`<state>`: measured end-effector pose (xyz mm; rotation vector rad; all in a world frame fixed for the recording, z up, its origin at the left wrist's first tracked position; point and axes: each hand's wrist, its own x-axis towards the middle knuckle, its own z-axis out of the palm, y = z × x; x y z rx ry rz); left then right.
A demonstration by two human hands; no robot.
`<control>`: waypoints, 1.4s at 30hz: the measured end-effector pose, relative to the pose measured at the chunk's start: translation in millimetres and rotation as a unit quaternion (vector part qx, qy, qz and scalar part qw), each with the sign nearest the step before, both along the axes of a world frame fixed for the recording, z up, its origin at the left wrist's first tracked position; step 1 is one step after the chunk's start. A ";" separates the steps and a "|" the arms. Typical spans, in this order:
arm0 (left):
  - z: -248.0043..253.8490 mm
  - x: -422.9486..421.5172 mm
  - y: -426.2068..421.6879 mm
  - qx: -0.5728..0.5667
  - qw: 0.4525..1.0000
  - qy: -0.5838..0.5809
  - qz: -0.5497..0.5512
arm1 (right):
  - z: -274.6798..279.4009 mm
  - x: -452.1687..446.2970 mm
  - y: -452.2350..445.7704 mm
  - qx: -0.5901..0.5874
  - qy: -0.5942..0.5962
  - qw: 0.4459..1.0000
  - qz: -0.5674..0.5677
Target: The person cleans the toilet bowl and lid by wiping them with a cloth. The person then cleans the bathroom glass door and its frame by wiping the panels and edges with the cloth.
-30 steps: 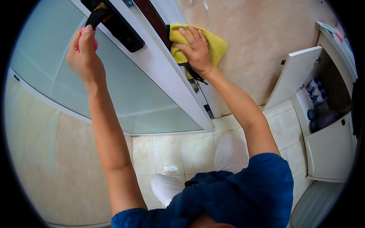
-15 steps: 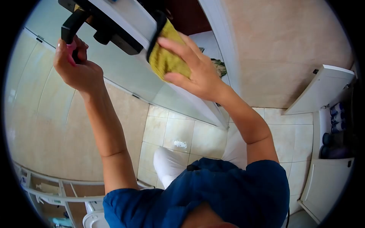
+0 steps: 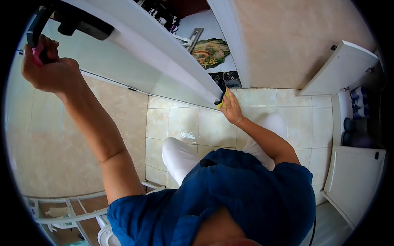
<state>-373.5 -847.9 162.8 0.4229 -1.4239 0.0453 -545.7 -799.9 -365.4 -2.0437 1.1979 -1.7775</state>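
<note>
I see the yellow cloth (image 3: 225, 99), clamped in the right hand (image 3: 232, 109), has dropped to the door's (image 3: 147, 45) lower edge, so the wiping seems well down; the left hand (image 3: 51, 69) clasps a pink item (image 3: 37, 54) at the door's lever handle (image 3: 38, 25).

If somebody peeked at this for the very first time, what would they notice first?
Probably the big blue shirt, bottom middle, then the yellow cloth in the right hand, at the edge of the white door. Upper left, the left hand grips a pink thing at the black handle. Top middle, a colourful mat lies beyond the door.
</note>
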 end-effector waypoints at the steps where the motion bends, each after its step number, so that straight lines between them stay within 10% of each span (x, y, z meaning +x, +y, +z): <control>1: 0.2 -2.4 -7.1 -0.002 1.000 0.011 -0.007 | -10.5 0.2 1.6 0.044 0.008 0.999 -0.017; 11: 1.0 -21.7 -49.3 0.024 0.999 0.018 -0.026 | -0.4 -5.3 -1.3 0.203 -0.112 0.973 -0.005; 26: -2.9 -20.1 -18.7 0.088 0.995 -0.050 -0.016 | 436.6 -34.1 -80.7 -0.225 -0.095 0.947 0.207; 31: -2.5 -16.3 -5.6 0.074 0.996 -0.051 -0.017 | 436.3 -22.5 -108.1 -0.259 -0.141 0.884 0.363; 42: -12.9 24.0 27.8 0.002 0.998 0.056 -0.024 | 358.6 10.0 -69.2 0.054 -0.234 0.741 0.627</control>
